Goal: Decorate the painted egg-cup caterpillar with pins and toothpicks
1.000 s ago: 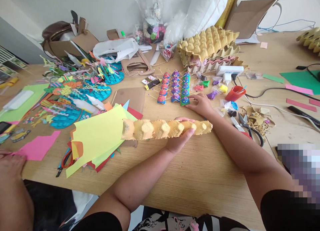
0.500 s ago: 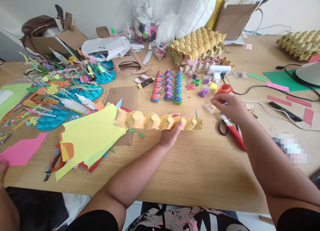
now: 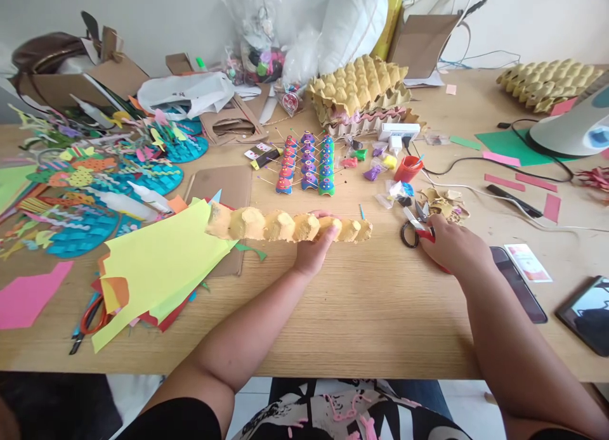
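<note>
A row of cups cut from an egg tray (image 3: pixel 252 224) is held up level above the table. My left hand (image 3: pixel 314 243) grips it right of its middle, thumb in front and fingers behind. Over on the right, my right hand (image 3: pixel 451 243) is closed on a red-handled cutter (image 3: pixel 427 235) that lies against the table; most of its handle is hidden under the palm. Black-ringed scissors (image 3: pixel 409 234) lie just left of those fingers. Three painted egg-tray caterpillars, red (image 3: pixel 285 167), purple (image 3: pixel 309 164) and blue-green (image 3: pixel 327 167), stand beyond the strip.
Yellow paper sheets (image 3: pixel 166 256) and brown cardboard (image 3: pixel 219 180) lie left. Behind are stacked egg trays (image 3: pixel 361 88). A red cup (image 3: pixel 408 168), torn tray scraps (image 3: pixel 445 202), a white cable (image 3: pixel 480 202) and two phones (image 3: pixel 516 281), (image 3: pixel 587 316) occupy the right side.
My right hand has moved down from beside the red cup onto the red-handled cutter. The left hand still holds the strip. The view has turned slightly right.
</note>
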Available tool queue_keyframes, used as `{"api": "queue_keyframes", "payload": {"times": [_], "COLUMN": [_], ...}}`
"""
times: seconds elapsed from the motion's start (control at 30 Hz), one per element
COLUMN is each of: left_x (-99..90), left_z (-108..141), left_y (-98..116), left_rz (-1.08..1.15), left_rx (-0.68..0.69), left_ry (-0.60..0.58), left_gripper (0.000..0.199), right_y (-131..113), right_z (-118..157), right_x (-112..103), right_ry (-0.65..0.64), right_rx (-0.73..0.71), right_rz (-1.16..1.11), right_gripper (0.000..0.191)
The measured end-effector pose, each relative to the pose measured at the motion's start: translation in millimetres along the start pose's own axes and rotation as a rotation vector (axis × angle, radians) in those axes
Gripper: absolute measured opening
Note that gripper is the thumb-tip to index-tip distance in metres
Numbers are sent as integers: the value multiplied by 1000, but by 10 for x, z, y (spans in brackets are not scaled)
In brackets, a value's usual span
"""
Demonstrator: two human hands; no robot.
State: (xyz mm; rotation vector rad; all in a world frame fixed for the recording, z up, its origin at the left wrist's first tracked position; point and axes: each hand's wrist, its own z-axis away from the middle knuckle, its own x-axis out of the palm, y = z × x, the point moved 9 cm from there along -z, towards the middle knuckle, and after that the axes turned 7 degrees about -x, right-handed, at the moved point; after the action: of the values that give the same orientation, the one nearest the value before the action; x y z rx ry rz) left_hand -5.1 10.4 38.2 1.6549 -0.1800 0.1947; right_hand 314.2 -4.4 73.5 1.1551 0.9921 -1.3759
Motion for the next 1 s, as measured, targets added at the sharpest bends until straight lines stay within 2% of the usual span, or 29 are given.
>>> {"api": "queue_keyframes", "payload": {"times": [0.13,0.23,0.37,0.47,0.53,0.6,0.7,0.77,0.87,1.0], "left_x": [0,-2,8,9,9,13,15,9,3,2], "left_z": [-4,-7,-3,2,2,1,-2,-1,-1,0], "left_y": [4,7,6,8,14,21,38,49,38,14], "left_rz": [-7,-9,-14,-9,-2,2,-3,-4,0,5], "left_rx": [-10,-10,-7,-14,-21,-27,-28,-21,-25,-31], "left_ry": [15,25,12,13,18,21,26,34,32,22], "left_gripper": [45,45,43,42,43,44,44,44,44,46], "right_y": [45,160,379,493,507,470,304,177,41,11], "right_z": [2,-89,-400,-659,-728,-678,-445,-297,-191,-189], "right_x": [36,-83,-303,-300,-269,-293,-396,-316,-71,82], "right_ry": [-53,-25,52,3,-27,17,170,138,-1,16], "right_rx": [-15,32,84,94,92,89,46,24,15,38], "right_rz": [-25,-51,-45,-54,-73,-91,-58,-54,-63,-50], "right_gripper": [41,43,45,40,36,28,29,35,44,51]}}
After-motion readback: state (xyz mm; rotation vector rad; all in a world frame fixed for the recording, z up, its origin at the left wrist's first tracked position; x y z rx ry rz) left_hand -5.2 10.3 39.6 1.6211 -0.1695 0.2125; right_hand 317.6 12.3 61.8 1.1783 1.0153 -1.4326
